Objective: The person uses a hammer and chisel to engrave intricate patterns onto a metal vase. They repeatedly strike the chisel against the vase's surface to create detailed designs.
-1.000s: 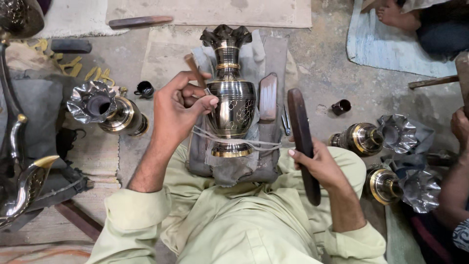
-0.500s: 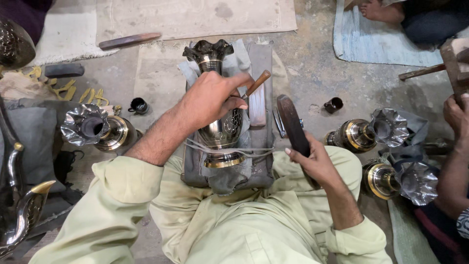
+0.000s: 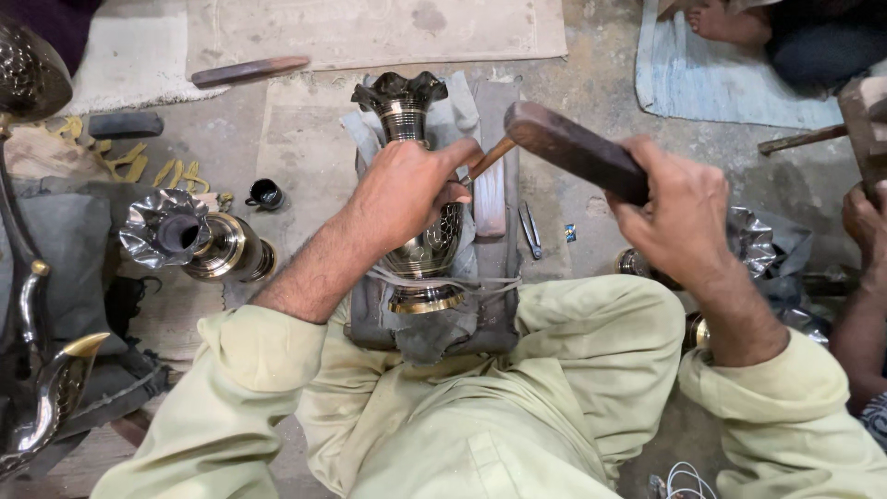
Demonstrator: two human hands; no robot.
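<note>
left of the engraved brass vase [image 3: 420,242] clamped on a grey padded block [image 3: 494,314] at the lap lies a second fluted vase [image 3: 189,242] and a small black cup [image 3: 266,194]. over the vase's body the left hand [image 3: 407,194] has its fingers closed round a wooden-handled chisel [image 3: 490,157]. right of it, the right hand [image 3: 679,208] grips a dark wooden mallet [image 3: 573,148], raised above the chisel's end.
</note>
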